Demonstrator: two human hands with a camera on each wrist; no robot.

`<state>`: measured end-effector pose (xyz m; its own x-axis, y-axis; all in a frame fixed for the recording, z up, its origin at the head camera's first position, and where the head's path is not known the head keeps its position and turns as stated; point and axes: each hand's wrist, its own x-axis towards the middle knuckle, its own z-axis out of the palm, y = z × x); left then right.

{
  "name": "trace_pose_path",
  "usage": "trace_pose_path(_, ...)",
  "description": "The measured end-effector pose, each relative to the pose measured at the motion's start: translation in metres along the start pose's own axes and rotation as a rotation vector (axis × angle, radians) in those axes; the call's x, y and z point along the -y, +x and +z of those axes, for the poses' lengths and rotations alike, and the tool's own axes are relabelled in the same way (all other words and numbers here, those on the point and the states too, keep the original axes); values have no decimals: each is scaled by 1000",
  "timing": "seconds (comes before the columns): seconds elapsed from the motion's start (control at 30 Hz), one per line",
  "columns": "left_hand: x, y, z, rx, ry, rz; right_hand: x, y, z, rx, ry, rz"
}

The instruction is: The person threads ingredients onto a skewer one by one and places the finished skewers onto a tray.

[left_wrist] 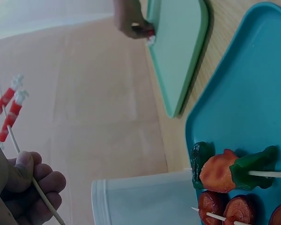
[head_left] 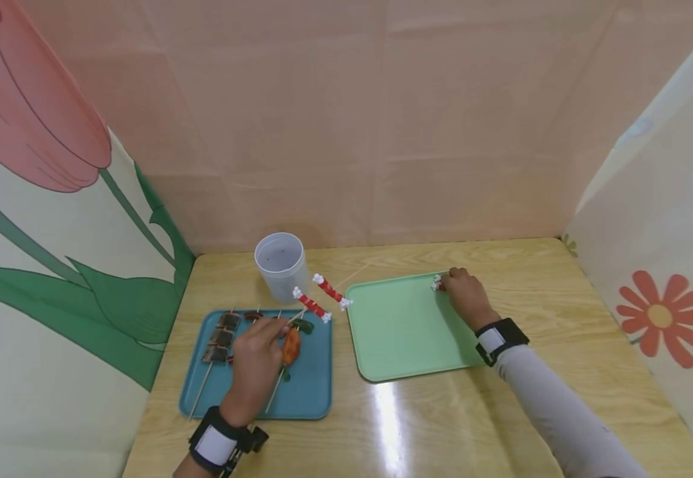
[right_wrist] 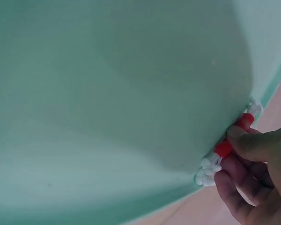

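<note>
My left hand pinches a thin wooden skewer between thumb and fingers, over the blue tray. Two red toy pieces with white knobbly ends, one of them a red-and-white piece, are threaded crosswise on the skewer. At the far right corner of the green tray, my right hand pinches another red-and-white piece by its middle. That piece lies along the tray's rim, and the thumb and fingers cover part of it.
Loaded skewers lie on the blue tray: dark square chunks, an orange piece with green ones, and round reddish slices. Behind that tray stands a whitish plastic tub. The wooden table meets a draped backdrop.
</note>
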<state>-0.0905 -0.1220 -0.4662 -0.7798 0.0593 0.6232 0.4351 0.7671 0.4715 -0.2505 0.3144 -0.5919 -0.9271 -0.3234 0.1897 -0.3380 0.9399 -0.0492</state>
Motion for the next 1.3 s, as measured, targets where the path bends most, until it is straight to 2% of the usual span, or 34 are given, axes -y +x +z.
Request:
trace_pose_path(0.13,0,1,0,-3,11,0,1,5,-3,-101,35,-17)
trace_pose_path(0.2,0,1,0,-7,14,3,9,10,-14,-122,163,7)
trace_pose_path(0.27,0,1,1,-12,11,7,21,15,-31,-115,362,56)
trace_pose_path(0.4,-1,1,3,-6,5,15,56,21,-79,-5,908,179)
trace_pose_path(0.5,-3,1,3,30,0,1,83,20,-117,79,1233,217)
trace_pose_path(0.57,-4,1,4,66,-5,-19,97,18,-138,120,1385,209)
trace_pose_path(0.67,-7,1,3,107,-12,-41,116,14,-164,155,1529,183)
trace_pose_path(0.73,-8,1,3,120,-13,-46,125,12,-175,160,1571,159)
trace_pose_path(0.87,-8,1,4,117,-4,-43,136,7,-189,140,1571,100)
trace_pose_path(0.97,-9,2,3,115,9,-45,140,6,-192,115,1545,62)
trace_pose_path(1.3,-9,2,2,128,2,-41,150,2,-197,69,1450,14)
